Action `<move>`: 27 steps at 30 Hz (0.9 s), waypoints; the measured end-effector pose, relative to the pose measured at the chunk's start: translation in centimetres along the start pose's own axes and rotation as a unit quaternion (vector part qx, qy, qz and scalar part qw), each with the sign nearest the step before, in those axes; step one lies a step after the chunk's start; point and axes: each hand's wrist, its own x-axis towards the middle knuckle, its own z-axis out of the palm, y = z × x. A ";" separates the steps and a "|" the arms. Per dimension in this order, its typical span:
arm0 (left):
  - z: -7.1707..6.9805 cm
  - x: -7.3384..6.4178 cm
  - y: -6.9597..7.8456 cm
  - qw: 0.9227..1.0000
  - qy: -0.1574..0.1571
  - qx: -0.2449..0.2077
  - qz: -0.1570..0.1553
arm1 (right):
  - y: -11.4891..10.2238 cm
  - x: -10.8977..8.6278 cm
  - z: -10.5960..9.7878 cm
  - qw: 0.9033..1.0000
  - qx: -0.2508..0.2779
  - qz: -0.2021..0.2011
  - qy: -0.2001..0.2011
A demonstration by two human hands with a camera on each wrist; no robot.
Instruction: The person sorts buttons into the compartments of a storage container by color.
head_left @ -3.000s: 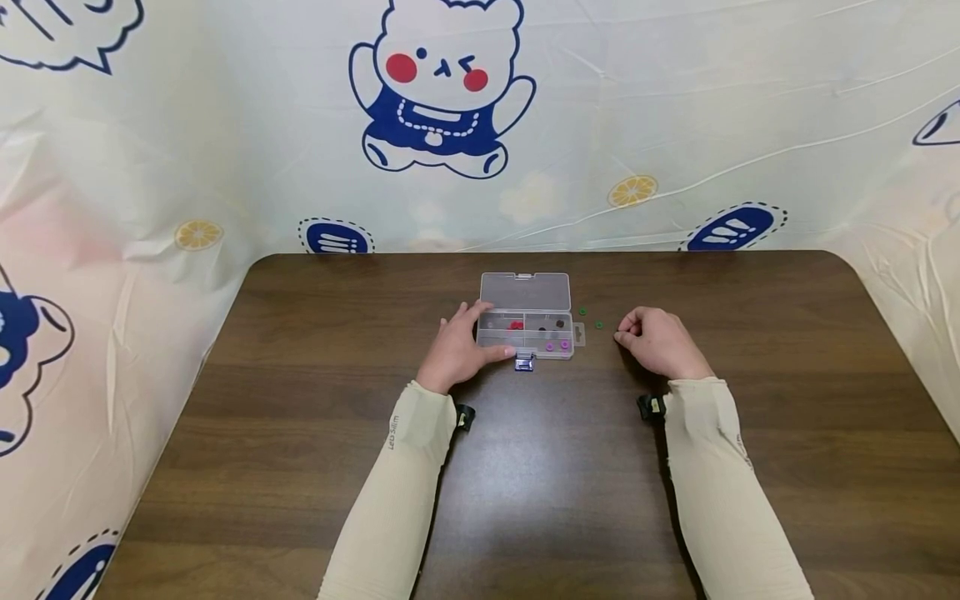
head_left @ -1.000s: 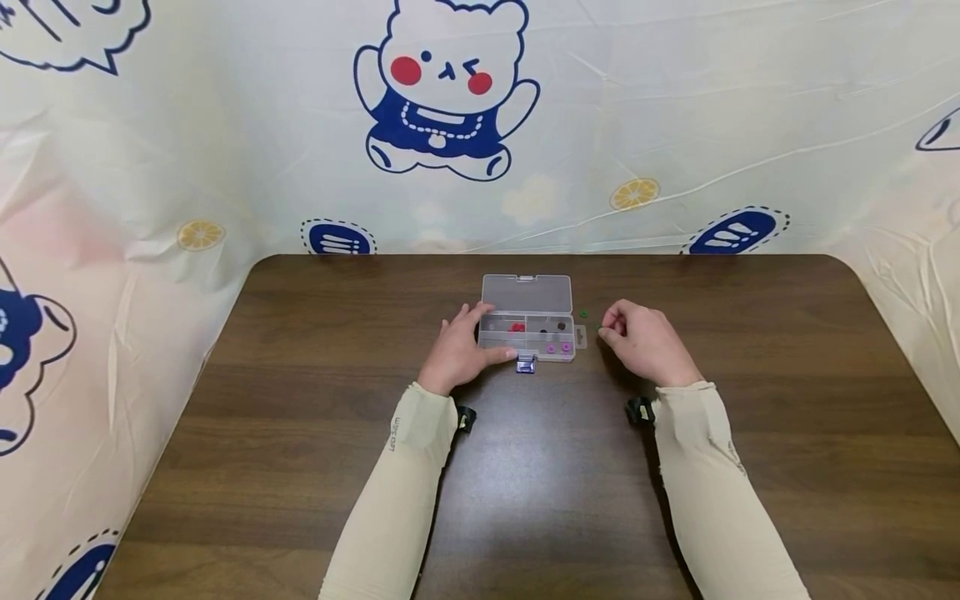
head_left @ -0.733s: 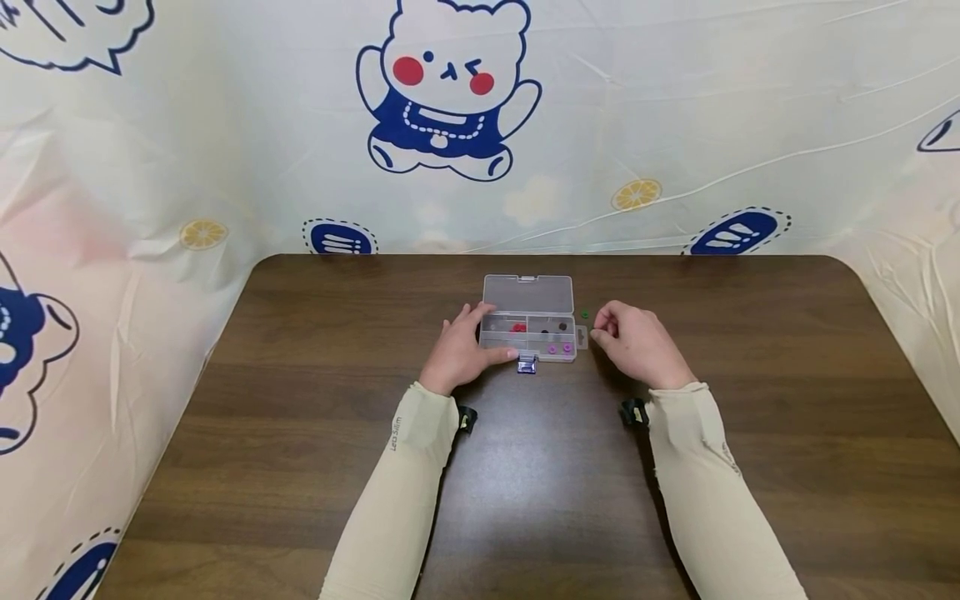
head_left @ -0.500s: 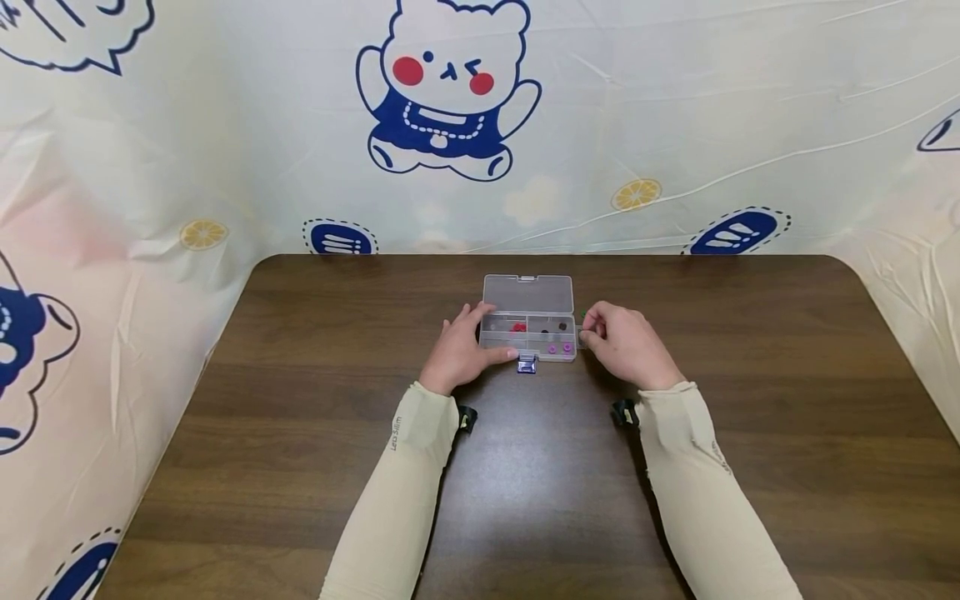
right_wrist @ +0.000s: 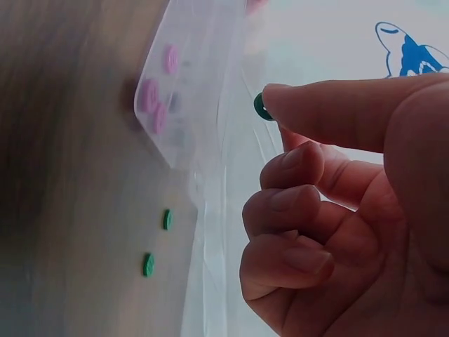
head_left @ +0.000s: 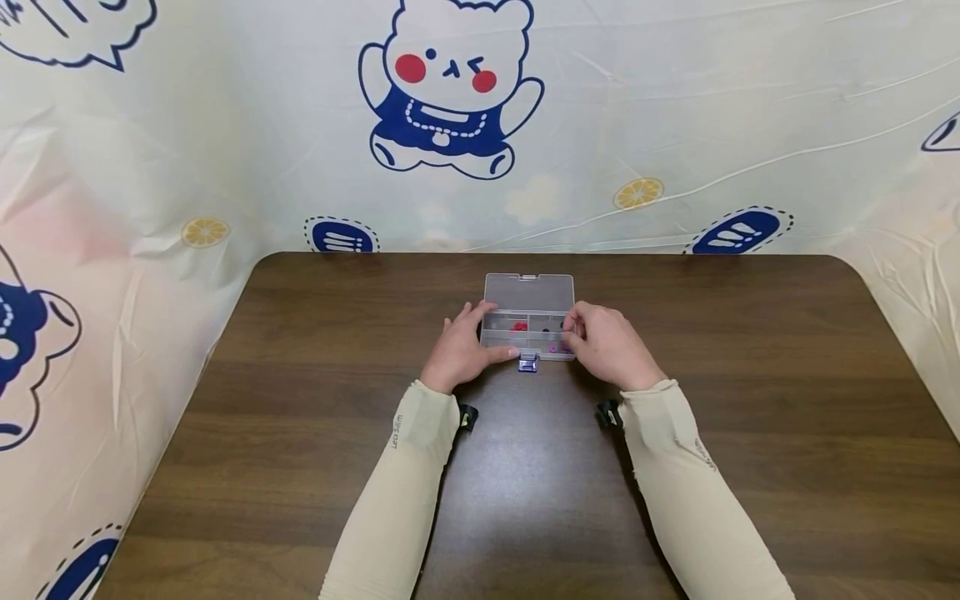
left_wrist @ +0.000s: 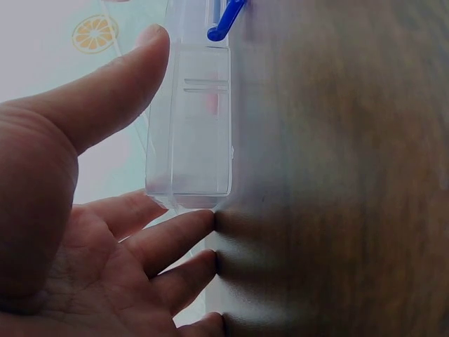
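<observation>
My left hand (head_left: 459, 350) holds a clear plastic compartment box (head_left: 504, 340) at its left end, thumb along the front edge and index finger at the back corner. The box's lid (head_left: 528, 292) stands open toward the back. Inside are red pieces (head_left: 519, 327), dark pieces (head_left: 545, 330) and purple buttons (right_wrist: 150, 95). My right hand (head_left: 611, 342) is over the box's right end. Between its thumb and index finger it pinches a small green button (right_wrist: 263, 107); the other fingers are curled.
Two more green buttons, one nearer the box (right_wrist: 168, 219) and one farther off (right_wrist: 149, 265), lie on the wooden table (head_left: 480, 500) by the box's right end. A blue latch (head_left: 528, 364) hangs at the box's front. A printed curtain (head_left: 285, 125) rises behind the table.
My right hand has moved left from the table to above the box's right end, carrying the green button. My left hand has kept its hold on the box.
</observation>
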 end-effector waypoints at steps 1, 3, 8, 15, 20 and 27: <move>0.0 0.0 0.0 1.000 0.001 0.000 0.001 | -0.1 0.1 0.1 1.000 0.000 -0.002 0.000; 0.0 0.0 0.0 1.000 0.002 -0.001 0.003 | -0.3 0.2 0.4 1.000 0.001 -0.004 -0.002; 0.0 0.1 -0.1 1.000 0.004 0.003 0.009 | -1.0 0.5 0.9 1.000 0.006 -0.008 -0.008; 0.0 0.2 -0.1 1.000 0.003 0.003 0.010 | -1.9 1.0 1.6 1.000 0.014 -0.010 -0.014; 0.1 0.2 -0.1 1.000 0.003 0.002 0.008 | -2.2 1.2 2.1 1.000 0.013 -0.018 -0.013; 0.1 0.2 -0.1 1.000 0.004 0.003 0.012 | -2.5 1.7 2.7 0.999 0.020 -0.032 -0.017</move>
